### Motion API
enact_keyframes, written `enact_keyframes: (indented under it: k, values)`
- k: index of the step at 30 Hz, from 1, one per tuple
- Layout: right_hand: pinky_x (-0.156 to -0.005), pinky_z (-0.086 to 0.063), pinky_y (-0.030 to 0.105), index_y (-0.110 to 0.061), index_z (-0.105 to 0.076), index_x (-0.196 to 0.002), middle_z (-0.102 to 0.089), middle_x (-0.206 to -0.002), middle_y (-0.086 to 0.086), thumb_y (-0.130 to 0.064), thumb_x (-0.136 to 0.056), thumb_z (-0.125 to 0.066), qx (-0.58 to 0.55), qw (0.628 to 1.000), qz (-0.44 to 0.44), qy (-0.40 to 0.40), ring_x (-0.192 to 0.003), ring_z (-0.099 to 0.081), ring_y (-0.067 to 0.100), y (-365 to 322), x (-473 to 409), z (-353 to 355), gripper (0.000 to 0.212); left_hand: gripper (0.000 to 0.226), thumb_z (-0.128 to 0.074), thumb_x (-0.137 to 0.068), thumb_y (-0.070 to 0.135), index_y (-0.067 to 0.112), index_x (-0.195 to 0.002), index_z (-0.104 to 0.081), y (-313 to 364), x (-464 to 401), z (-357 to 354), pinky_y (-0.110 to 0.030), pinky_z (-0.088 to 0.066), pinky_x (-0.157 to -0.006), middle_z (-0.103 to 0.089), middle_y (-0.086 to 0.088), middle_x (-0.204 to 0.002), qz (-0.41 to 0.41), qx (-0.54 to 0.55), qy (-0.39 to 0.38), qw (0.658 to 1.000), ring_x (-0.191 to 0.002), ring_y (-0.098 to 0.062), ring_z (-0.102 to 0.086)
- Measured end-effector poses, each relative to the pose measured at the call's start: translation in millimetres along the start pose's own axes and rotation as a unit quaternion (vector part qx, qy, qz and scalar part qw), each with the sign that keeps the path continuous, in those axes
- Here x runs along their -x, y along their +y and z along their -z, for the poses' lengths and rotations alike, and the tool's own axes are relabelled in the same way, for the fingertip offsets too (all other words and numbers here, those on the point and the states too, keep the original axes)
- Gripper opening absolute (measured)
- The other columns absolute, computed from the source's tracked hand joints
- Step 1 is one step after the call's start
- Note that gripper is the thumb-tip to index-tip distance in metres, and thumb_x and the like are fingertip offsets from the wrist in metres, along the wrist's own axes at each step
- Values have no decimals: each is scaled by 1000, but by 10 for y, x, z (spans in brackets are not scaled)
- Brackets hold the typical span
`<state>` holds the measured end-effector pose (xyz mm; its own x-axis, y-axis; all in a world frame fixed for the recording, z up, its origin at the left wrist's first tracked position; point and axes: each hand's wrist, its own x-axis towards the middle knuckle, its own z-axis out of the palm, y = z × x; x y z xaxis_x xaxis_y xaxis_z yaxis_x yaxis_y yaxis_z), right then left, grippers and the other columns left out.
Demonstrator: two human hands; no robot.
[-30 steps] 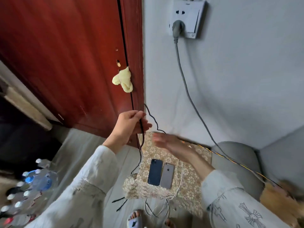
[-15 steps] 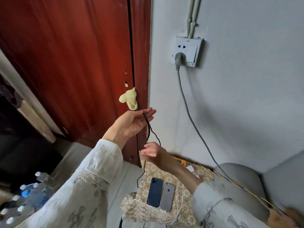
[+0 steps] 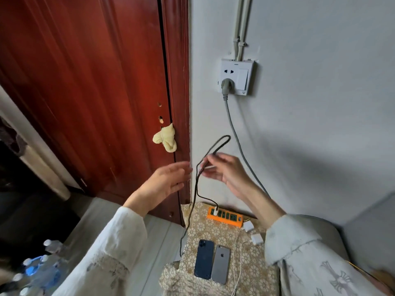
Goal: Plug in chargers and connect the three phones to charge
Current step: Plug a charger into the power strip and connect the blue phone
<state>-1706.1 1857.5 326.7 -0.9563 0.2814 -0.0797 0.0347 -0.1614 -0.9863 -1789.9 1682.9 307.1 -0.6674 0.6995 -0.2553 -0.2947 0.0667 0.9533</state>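
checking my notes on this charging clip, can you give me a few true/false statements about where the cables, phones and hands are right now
1. The right hand pinches the black cable. True.
2. The left hand grips the black cable. False: its fingers are spread and hold nothing.
3. Two phones lie side by side on the patterned cloth. True: a dark blue phone and a grey phone.
4. The orange power strip has nothing plugged in. False: a white charger sits in it.
5. The wall socket is unused. False: a grey plug is in it.

A yellow cloth [image 3: 165, 138] hangs on the red door [image 3: 85, 82]; water bottles [image 3: 36, 272] stand lower left
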Motion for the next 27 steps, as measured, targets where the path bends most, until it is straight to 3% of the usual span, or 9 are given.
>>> enact_keyframes:
  k: [2, 4, 9, 13, 16, 19, 21, 25, 27]
  values:
    - [-65, -58, 24, -4, -63, -81, -71, -72, 9, -11, -92, -50, -100, 995, 1, 18, -68, -69, 21, -240, -98, 2, 18, 31, -54, -89, 18, 22, -121, -54, -123, 39, -88, -26, -43, -98, -63, 6, -119, 14, -129, -66, 989, -112, -7, -57]
    - [-63, -57, 21, -2, -62, -78, -71, -64, 6, -10, -92, -50, -181, 983, 1, 29, -66, -69, 19, -434, -156, -4, 20, 26, -57, -88, 15, 16, -113, -61, -170, 52, -182, -20, -47, -92, -67, 2, -112, 5, -215, -81, 973, -104, -7, -62]
    - [-61, -58, 23, 2, -60, -80, -70, -66, 12, -13, -93, -48, -228, 972, 4, 59, -69, -69, 22, -528, -142, 20, 23, 19, -50, -91, 5, 10, -84, -67, -12, 98, -307, -24, -57, -74, -73, -7, -83, -38, -180, -34, 982, -77, -12, -70]
    - [-84, -55, 32, 3, -58, -101, -66, -94, 18, -20, -96, -42, -138, 989, -56, -10, -89, -65, 28, -150, 23, 107, 29, 21, -48, -91, 7, 12, -80, -66, 277, 113, -336, -21, -57, -64, -74, 0, -72, -116, -91, 30, 989, -73, -13, -71]
    - [-99, -44, 35, -5, -58, -113, -66, -107, 6, -28, -95, -43, -4, 990, -83, -116, -108, -60, 20, 214, 205, 23, 33, 22, -44, -93, 8, 8, -82, -63, 587, 63, -336, -24, -57, -63, -75, -2, -75, -139, 58, 29, 988, -75, -17, -72]
    - [-91, -46, 16, -13, -58, -115, -66, -105, -11, -37, -91, -50, 178, 971, -58, -151, -98, -61, -7, 386, 297, -147, 34, 23, -40, -95, 9, 8, -84, -60, 861, 28, -362, -23, -57, -58, -74, -2, -76, -153, 161, 3, 975, -76, -17, -72]
    - [-81, -46, 7, -10, -61, -111, -68, -97, -4, -27, -92, -50, 252, 957, -22, -142, -84, -62, -10, 417, 284, -194, 27, 23, -39, -96, 11, 9, -85, -59, 992, 9, -370, -22, -57, -59, -74, -2, -77, -174, 199, 17, 964, -77, -18, -72]
    - [-87, -50, 33, 1, -65, -88, -66, -82, 11, -9, -89, -49, 210, 975, -30, -63, -80, -63, 17, 463, 293, -87, 19, 20, -41, -95, 12, 7, -87, -58, 1089, 32, -156, -27, -59, -64, -74, -6, -79, -189, 275, 99, 937, -79, -20, -72]
    - [-75, -52, 30, 8, -63, -91, -62, -75, 11, -4, -91, -47, 198, 979, -16, -33, -72, -60, 19, 435, 305, -1, 20, 23, -44, -95, 18, 7, -87, -62, 1006, 87, -25, -30, -59, -63, -72, -8, -82, -134, 138, 188, 963, -75, -21, -72]
